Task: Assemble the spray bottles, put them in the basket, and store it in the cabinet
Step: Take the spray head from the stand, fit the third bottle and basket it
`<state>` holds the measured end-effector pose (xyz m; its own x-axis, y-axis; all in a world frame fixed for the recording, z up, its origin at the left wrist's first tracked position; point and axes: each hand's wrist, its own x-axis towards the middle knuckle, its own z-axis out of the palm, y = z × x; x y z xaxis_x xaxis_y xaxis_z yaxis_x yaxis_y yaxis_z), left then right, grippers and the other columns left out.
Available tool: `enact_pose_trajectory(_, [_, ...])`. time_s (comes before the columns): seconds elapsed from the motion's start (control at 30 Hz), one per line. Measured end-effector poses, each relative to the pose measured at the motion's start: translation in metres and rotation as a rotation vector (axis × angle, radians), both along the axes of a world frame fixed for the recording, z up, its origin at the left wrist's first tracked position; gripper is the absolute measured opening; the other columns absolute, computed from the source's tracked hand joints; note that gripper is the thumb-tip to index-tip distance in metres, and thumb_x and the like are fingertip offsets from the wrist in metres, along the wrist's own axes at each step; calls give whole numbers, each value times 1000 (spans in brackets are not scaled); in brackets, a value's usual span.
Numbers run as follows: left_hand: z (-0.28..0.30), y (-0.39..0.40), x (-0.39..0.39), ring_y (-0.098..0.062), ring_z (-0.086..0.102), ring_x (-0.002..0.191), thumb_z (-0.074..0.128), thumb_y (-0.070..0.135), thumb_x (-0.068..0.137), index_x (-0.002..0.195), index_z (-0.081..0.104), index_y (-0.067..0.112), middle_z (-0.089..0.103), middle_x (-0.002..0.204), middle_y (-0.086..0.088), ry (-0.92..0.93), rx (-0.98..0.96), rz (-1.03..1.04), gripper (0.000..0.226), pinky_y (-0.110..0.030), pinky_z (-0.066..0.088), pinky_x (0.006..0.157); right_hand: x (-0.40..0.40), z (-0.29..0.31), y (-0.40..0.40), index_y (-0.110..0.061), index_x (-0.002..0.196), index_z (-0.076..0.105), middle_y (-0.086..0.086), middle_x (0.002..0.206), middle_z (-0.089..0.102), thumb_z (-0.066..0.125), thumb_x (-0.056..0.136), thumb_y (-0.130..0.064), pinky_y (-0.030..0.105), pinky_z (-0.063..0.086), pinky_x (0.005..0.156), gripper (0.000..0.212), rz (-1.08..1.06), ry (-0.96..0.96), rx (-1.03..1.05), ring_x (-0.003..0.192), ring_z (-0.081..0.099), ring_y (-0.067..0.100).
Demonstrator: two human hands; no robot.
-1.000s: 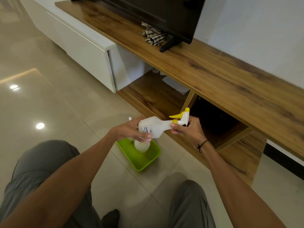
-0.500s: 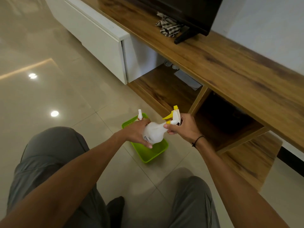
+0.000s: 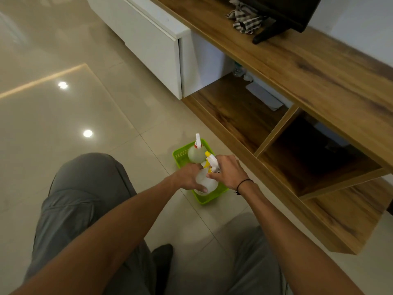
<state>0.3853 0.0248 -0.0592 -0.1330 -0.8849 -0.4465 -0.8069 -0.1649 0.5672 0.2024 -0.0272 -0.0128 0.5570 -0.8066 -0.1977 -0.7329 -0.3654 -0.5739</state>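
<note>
Both hands grip the yellow-topped spray bottle (image 3: 205, 180), left hand (image 3: 189, 178) wrapping its body, right hand (image 3: 227, 172) closed around its neck, green basket (image 3: 180, 155) just beneath them.

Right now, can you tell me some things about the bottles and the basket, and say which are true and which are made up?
1. Both hands hold the yellow-topped bottle. True: the left hand grips its body and the right hand its neck.
2. The basket is red. False: it is green.
3. The basket sits on the floor. True.
4. The basket is already inside the cabinet. False: it sits in front of it.
5. The red-topped bottle lies on the shelf. False: it stands in the basket.
</note>
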Motion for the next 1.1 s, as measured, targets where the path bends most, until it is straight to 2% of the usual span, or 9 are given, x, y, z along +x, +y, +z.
enact_pose_trajectory(0.17, [-5, 2, 3, -38, 63, 118, 85, 29, 88, 131, 60, -6, 66, 127, -22, -14, 89, 62, 61, -32, 43, 87, 17, -22, 8, -10, 104, 63, 12, 102, 68, 82, 86, -35, 41, 54, 80, 35, -6, 143, -3, 96, 64, 36])
enact_pose_trajectory(0.27, [-4, 2, 5, -36, 63, 124, 75, 12, 94, 140, 54, -4, 64, 134, -20, 14, 195, 113, 53, -34, 50, 95, 25, -36, 16, -10, 105, 64, 12, 104, 70, 82, 88, -30, 38, 51, 76, 32, -13, 183, -17, 98, 67, 38])
enact_pose_trajectory(0.4, [4, -2, 13, -37, 64, 127, 58, -4, 98, 145, 52, -2, 62, 126, -15, 141, 306, 247, 47, -45, 57, 104, 29, -55, 29, -10, 107, 62, 17, 118, 64, 81, 89, -28, 41, 53, 81, 31, -16, 254, 6, 106, 66, 40])
enact_pose_trajectory(0.47, [9, -2, 14, -32, 65, 112, 53, -3, 103, 147, 51, 3, 59, 117, -14, 295, 359, 406, 45, -49, 59, 95, 28, -62, 35, -9, 113, 60, 16, 121, 63, 79, 91, -26, 42, 53, 82, 34, -12, 272, -6, 107, 66, 40])
enact_pose_trajectory(0.57, [12, -2, 13, -27, 60, 100, 42, 2, 105, 144, 54, 6, 60, 110, -18, 364, 350, 535, 41, -52, 60, 92, 27, -67, 39, -10, 117, 57, 15, 118, 65, 78, 92, -25, 42, 54, 82, 35, -28, 260, -15, 108, 67, 39])
enact_pose_trajectory(0.73, [10, -2, 14, -25, 64, 96, 38, 9, 105, 140, 57, 8, 64, 109, -17, 299, 317, 584, 40, -50, 64, 90, 21, -69, 38, -10, 117, 53, 9, 115, 71, 84, 86, -27, 42, 56, 81, 47, -42, 213, 51, 107, 70, 36])
enact_pose_trajectory(0.9, [1, -5, 19, -27, 67, 91, 43, 17, 106, 137, 56, 5, 69, 109, -22, 260, 293, 598, 36, -52, 65, 90, 1, -69, 36, -19, 140, 37, 9, 123, 65, 72, 81, -71, 41, 54, 76, 86, 17, 259, -64, 101, 69, 36])
enact_pose_trajectory(1.0, [-2, -5, 18, -29, 68, 85, 46, 19, 104, 122, 60, 1, 68, 100, -20, 249, 257, 661, 29, -54, 65, 87, -17, -66, 35, -25, 135, 40, 5, 110, 71, 47, 87, -83, 42, 56, 74, 76, -1, 157, -223, 88, 71, 35])
enact_pose_trajectory(1.1, [-5, -4, 16, -37, 76, 87, 51, 24, 102, 118, 59, -1, 68, 98, -18, 231, 230, 753, 30, -53, 66, 85, -27, -63, 29, -27, 110, 45, -5, 87, 66, 40, 94, -79, 37, 52, 66, 55, -159, -44, -265, 72, 65, 25])
